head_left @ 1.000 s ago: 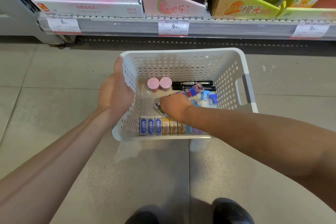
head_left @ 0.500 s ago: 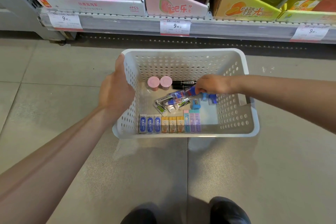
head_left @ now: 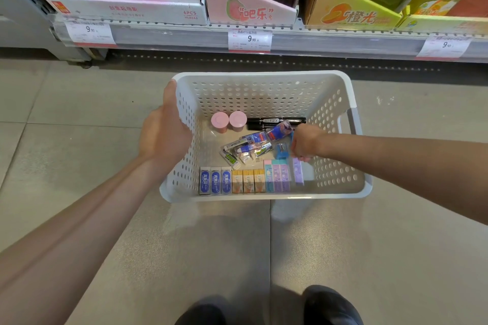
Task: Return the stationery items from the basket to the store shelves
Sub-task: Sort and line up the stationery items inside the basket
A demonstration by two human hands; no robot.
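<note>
A white perforated basket (head_left: 264, 75) hangs above the floor, and my left hand (head_left: 163, 137) grips its left rim. Inside lie two pink tubs (head_left: 219, 120), black markers (head_left: 274, 121), clear refill packs (head_left: 248, 146), a blue sharpener (head_left: 282, 151), a row of blue-white erasers (head_left: 215, 183), orange erasers (head_left: 248, 181) and pastel erasers (head_left: 277, 177). A purple eraser (head_left: 298, 173) lies apart at the right. My right hand (head_left: 305, 144) is down in the basket's right half, fingers curled round a small blue item whose edge alone shows.
The low store shelf (head_left: 317, 39) with price tags runs across the top. It carries a pink-white box (head_left: 126, 5), a pink display carton (head_left: 248, 8) and a yellow carton (head_left: 351, 13). Grey floor tiles lie below, with my shoes (head_left: 330, 306) at the bottom edge.
My right hand went from the refill packs in the middle to the basket's right side, then sank a little there. One purple eraser now lies away from its row. My left hand kept its grip.
</note>
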